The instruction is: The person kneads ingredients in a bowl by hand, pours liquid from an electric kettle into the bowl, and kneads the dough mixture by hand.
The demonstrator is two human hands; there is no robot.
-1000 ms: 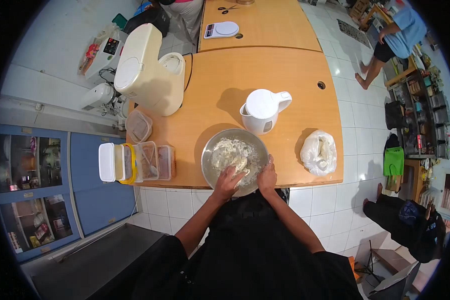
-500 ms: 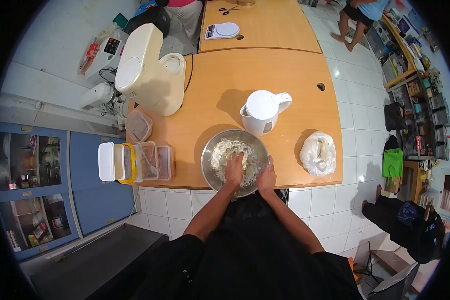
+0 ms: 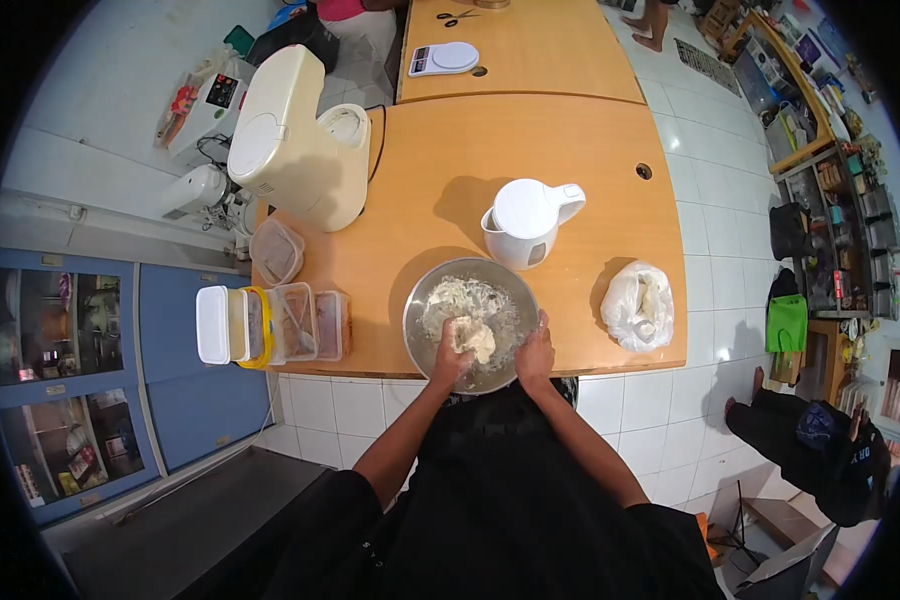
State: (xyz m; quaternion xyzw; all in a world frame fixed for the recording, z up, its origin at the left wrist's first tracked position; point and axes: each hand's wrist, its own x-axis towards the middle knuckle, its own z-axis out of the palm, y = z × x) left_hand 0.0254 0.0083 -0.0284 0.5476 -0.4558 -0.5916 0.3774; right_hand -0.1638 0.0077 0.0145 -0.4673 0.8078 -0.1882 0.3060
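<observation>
Left hand (image 3: 452, 360): half curled around a dough clump (image 3: 478, 340) inside the metal bowl (image 3: 416, 335); some fingers are hidden.
Right hand (image 3: 535, 357): against the metal bowl's right rim; cannot tell how firmly its fingers close there.
Metal bowl: at the worktop's (image 3: 420, 160) near edge, near the white kettle (image 3: 525, 212).
Plastic bag (image 3: 638, 308): right of the metal bowl, contents hard to make out.
Far person (image 3: 362, 35): cut off by the top edge.
</observation>
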